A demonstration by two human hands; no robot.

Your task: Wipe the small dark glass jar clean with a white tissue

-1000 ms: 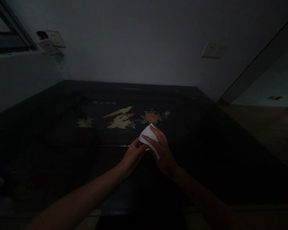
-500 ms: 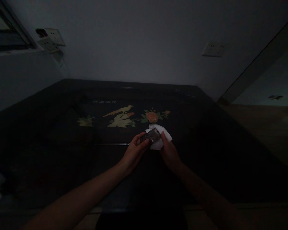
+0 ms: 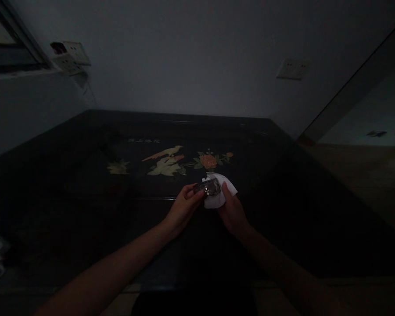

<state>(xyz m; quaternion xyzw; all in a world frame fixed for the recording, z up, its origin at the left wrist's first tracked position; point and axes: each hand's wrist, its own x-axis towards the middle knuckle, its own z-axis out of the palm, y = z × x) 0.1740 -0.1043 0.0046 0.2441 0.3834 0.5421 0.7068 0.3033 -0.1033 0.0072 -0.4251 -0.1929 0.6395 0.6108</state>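
Closed partway with left fingers (image 3: 196, 197) around one end of the glass (image 3: 212, 187), pinching with the thumb on top. Pressing with the right thumb on the tissue (image 3: 216, 202) at the other end; impossible to tell the curl of the right fingers hidden underneath. Holding the glass tilted between both hands, over the dark surface (image 3: 276, 210), just on the near side of the inlaid flower (image 3: 208, 161). Backing the glass with tissue, spread beneath and beyond its right end. Looks like wiping, probably partway through. Calls next for a steady left grip, a slight turn of the glass and light tissue pressure on any unwiped side.
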